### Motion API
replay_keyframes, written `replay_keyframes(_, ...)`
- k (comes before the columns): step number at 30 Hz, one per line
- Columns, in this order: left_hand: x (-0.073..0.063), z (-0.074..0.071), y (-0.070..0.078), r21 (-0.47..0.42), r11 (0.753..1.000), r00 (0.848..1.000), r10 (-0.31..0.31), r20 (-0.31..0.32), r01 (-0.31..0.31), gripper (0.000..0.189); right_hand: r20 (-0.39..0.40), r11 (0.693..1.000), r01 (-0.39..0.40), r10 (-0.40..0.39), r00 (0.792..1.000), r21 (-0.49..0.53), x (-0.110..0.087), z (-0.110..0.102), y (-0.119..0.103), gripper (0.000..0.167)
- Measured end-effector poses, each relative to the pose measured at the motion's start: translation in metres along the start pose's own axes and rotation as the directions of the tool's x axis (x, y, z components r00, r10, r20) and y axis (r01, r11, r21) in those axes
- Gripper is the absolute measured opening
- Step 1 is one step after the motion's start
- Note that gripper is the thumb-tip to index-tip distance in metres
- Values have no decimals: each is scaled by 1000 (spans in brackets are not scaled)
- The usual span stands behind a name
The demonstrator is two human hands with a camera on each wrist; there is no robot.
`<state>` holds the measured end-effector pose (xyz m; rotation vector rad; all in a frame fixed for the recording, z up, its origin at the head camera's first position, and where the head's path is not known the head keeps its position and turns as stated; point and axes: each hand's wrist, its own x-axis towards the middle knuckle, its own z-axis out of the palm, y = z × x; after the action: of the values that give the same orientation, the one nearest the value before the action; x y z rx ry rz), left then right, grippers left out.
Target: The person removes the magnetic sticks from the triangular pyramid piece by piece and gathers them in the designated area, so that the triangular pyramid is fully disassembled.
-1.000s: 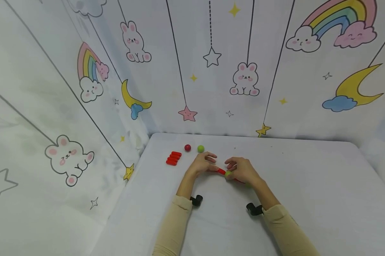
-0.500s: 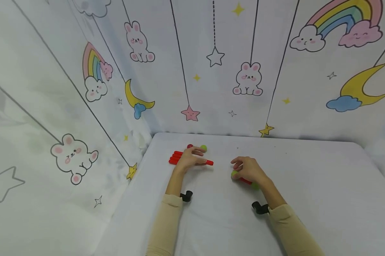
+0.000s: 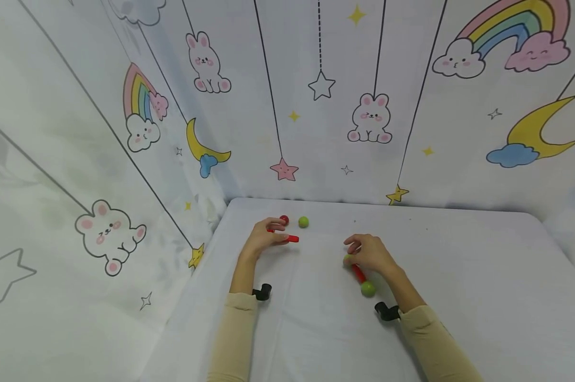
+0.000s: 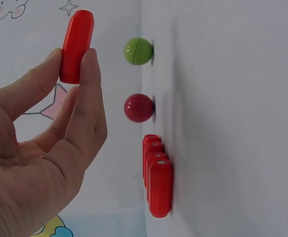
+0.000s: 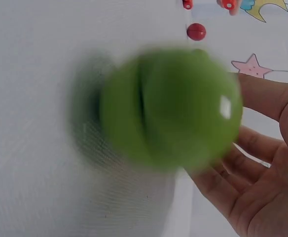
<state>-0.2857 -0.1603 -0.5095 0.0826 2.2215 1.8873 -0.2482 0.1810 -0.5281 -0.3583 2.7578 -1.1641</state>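
My left hand (image 3: 263,237) pinches a red rod (image 4: 77,47) between thumb and fingertips, raised above the table. Just below it in the left wrist view, several matching red rods (image 4: 160,190) lie side by side. My right hand (image 3: 373,253) grips the far green ball (image 3: 347,260) of a joined piece: a red rod (image 3: 358,274) with a green ball at each end. The near green ball (image 3: 368,289) points toward me and fills much of the right wrist view, blurred. Fingers partly cover the far ball.
Behind the left hand on the white table (image 3: 459,276) stand a red ball (image 3: 285,219) and a loose green ball (image 3: 304,222). A printed curtain (image 3: 249,122) rises along the table's back and left edges. Black cameras sit at both wrists.
My left hand has carried its red rod leftward, away from the right hand's green ball and over to the row of rods. The right hand's joined piece has swung its near end toward me.
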Motion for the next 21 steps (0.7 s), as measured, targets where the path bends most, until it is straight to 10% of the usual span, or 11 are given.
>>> replay_keyframes(21,-25,-65,-23,70,992,979,-94,-180,108,63,-52,994,-98,95,994,-49,-2,2,-3,52)
